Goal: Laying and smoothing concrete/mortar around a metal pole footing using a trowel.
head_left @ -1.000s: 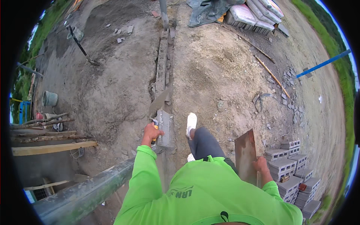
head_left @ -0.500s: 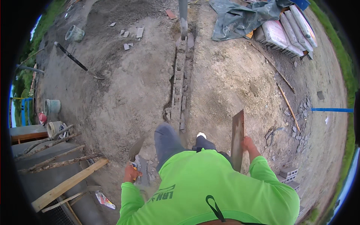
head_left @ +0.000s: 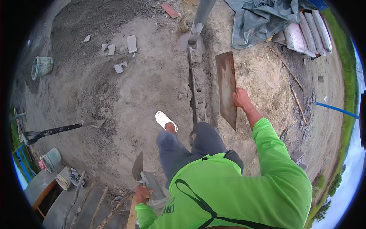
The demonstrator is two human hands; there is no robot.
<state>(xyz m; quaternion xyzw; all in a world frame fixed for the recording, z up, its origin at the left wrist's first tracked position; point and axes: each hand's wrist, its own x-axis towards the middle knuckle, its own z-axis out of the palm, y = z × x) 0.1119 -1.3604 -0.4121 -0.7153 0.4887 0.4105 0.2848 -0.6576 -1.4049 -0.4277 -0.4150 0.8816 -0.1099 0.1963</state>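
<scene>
**Head view: a trowel in one hand, a flat board in the other**

Head camera looks down on a person in a bright green shirt, standing on bare dirt. Closest in, the left hand (head_left: 143,193) is low at the bottom of the picture. Its fingers are closed around the handle of a trowel (head_left: 138,167), and the pointed blade sticks up and away from the body. A grey block (head_left: 154,185) lies right beside that hand, touching or almost touching it; I cannot tell which. Some wooden planks (head_left: 100,206) lie on the ground just to the left.

A little farther out, one foot in a white shoe (head_left: 165,120) steps on the dirt.

The right hand (head_left: 241,97) is stretched out in front. It grips the right edge of a long, flat, rusty-brown board (head_left: 226,88). The board is held out above the ground, with its narrow end pointing back toward the person.

Just left of the board, a row of grey blocks (head_left: 198,86) runs away from the person in a shallow trench. A grey pole (head_left: 201,17) stands at its far end.

Off to the left, a shovel (head_left: 53,131) lies on the dirt, and buckets (head_left: 51,159) sit near the edge. Far away, a grey tarp (head_left: 259,21) covers part of a pile, with stacked bags (head_left: 309,32) next to it.
</scene>
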